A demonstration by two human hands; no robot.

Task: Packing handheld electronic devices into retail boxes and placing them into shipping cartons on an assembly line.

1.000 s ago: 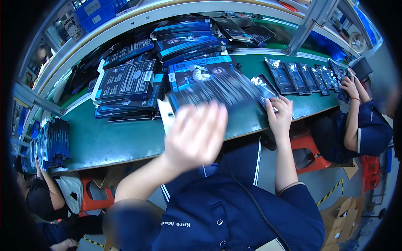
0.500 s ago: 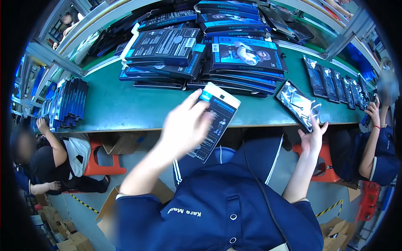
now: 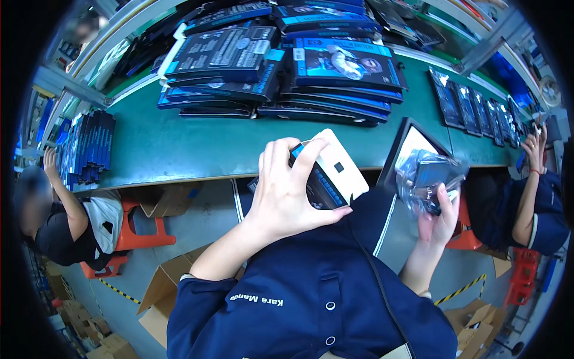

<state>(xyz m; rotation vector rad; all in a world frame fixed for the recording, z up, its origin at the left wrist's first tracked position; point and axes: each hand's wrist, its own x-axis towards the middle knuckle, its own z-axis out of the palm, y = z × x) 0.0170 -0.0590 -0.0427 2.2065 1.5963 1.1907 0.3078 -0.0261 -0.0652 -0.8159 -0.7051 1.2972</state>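
Observation:
My left hand (image 3: 281,194) grips a slim dark blue printed carton (image 3: 326,190) in front of my body. A white end flap (image 3: 341,166) stands out from it, facing up and to the right. My right hand (image 3: 441,220) has its fingers closed round a crinkled clear plastic bag (image 3: 427,179) with a dark flat item inside. Just behind the bag, at the table's front edge, is a black-rimmed panel with a whitish face (image 3: 399,146). Whether the bag touches this panel I cannot tell.
Flat printed cartons are piled on the green table (image 3: 143,149), in a left stack (image 3: 221,60) and a right stack (image 3: 341,66). Upright cartons (image 3: 89,143) stand far left; dark bagged packs (image 3: 466,107) line the right. People sit at both sides, on red stools (image 3: 143,230).
My right hand has closed on the plastic bag and lifted it off the dark pack. My left hand has turned the carton, so its white flap now points up to the right.

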